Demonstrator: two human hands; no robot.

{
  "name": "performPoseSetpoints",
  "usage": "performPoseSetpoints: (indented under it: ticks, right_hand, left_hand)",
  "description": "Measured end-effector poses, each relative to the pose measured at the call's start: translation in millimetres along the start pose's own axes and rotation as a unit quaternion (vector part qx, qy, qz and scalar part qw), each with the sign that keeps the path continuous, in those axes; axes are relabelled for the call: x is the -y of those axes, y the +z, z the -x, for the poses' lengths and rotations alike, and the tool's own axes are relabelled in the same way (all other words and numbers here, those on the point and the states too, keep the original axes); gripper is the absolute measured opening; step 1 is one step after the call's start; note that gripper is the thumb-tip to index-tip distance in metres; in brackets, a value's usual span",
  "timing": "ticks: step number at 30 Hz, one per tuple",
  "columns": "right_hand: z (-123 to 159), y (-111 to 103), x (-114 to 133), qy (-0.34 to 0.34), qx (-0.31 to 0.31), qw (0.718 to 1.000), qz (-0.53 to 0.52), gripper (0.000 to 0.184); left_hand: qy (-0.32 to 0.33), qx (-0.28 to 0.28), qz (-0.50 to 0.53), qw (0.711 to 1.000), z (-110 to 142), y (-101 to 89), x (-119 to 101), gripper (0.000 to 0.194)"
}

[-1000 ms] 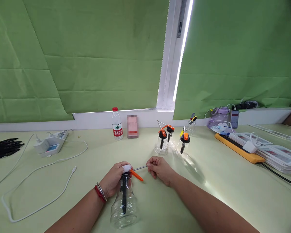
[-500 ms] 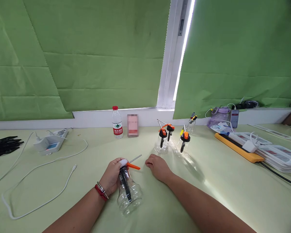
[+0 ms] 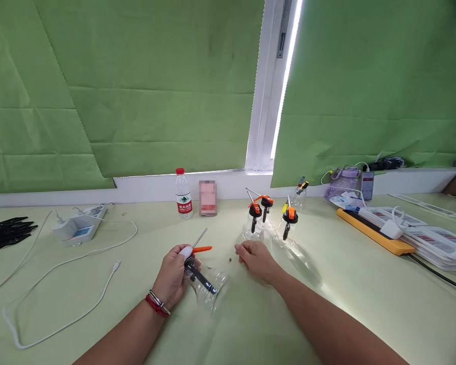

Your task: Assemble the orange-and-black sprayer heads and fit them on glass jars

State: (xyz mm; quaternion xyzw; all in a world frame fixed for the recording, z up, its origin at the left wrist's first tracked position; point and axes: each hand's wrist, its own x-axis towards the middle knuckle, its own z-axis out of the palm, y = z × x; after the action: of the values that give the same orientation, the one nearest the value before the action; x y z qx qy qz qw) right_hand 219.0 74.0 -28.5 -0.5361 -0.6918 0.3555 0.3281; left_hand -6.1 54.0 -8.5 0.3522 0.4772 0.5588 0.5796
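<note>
Green blinds (image 3: 167,101) hung behind; pale table (image 3: 251,324) beneath, with well-lit patches toward the right. Three bottles (image 3: 254,223) set upright beyond the hands, each seen fitted with black top, orange part and thin metal rod; these are judged complete. On the held bottle (image 3: 216,282), tilted low over the table between the hands and partly blurred, black top, orange lever (image 3: 202,249) and metal spout (image 3: 200,238) are likewise in place; what is left on it cannot be told.

Bottle neck clamped firmly by the left hand (image 3: 171,276), its white-wrapped thumb laid over the top. Right hand (image 3: 256,260) held well apart from the bottle, fingers curled in; whether fully closed, or pinching something small, cannot be told. Small brown piece (image 3: 230,259) noted just beside its fingertips, untouched; whether it belongs to the bottle is not shown.
</note>
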Motion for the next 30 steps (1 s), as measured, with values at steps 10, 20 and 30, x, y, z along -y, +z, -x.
performPoseSetpoints:
  ticks: [10, 20, 30]
  right_hand:
    - [33, 14, 36, 0.118, 0.193, 0.908, -0.353, 0.055]
    - [46, 9, 52, -0.065, 0.075, 0.985, -0.144, 0.061]
    - [46, 3, 48, -0.271, 0.024, 0.962, 0.014, 0.086]
  left_hand:
    - [0.116, 0.010, -0.032, 0.993, 16, 8.0, -3, 0.022]
    - [0.114, 0.010, -0.208, 0.971, 19, 5.0, -15, 0.038]
    - [0.076, 0.015, -0.143, 0.987, 19, 3.0, -14, 0.037]
